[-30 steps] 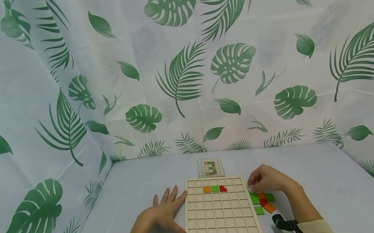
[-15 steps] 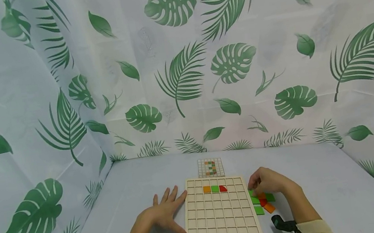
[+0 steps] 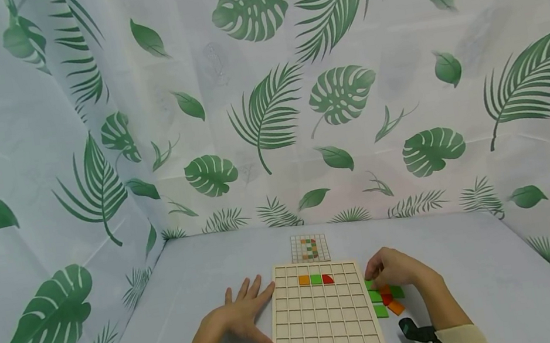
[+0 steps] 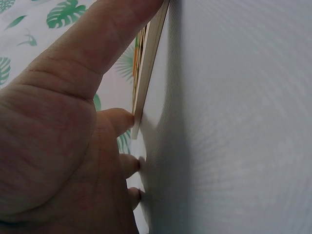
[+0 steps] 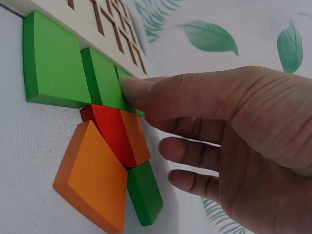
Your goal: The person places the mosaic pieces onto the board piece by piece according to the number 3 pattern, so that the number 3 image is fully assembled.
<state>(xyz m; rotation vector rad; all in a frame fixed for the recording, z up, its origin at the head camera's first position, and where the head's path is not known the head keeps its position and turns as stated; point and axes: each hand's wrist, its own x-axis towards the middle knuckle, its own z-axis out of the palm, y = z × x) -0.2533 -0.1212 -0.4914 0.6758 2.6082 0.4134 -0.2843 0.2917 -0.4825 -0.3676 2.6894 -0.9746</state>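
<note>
A pale wooden grid board (image 3: 324, 324) lies before me. An orange tile (image 3: 304, 280), a green tile (image 3: 316, 279) and a red quarter-round tile (image 3: 327, 279) sit in one of its upper rows. My left hand (image 3: 243, 315) spreads its fingers along the board's left side, thumb and index finger touching the edge. At the right edge my right hand (image 3: 393, 266) pinches the farthest green tile (image 5: 123, 74) of the loose pile between thumb and index finger. The index fingertip is hidden behind the thumb in the right wrist view; the other fingers curl loosely.
Beside the board lie more loose tiles: a near green tile (image 5: 56, 61), a red tile (image 5: 111, 134), an orange tile (image 5: 97, 175) and others. A small printed pattern card (image 3: 296, 246) lies behind the board. Leaf-patterned curtains (image 3: 278, 194) border the table at the back and sides.
My right hand has lowered slightly onto the loose green tiles, its fingertips meeting the farthest one; it has held there since half a second ago. The left hand and the board have not moved.
</note>
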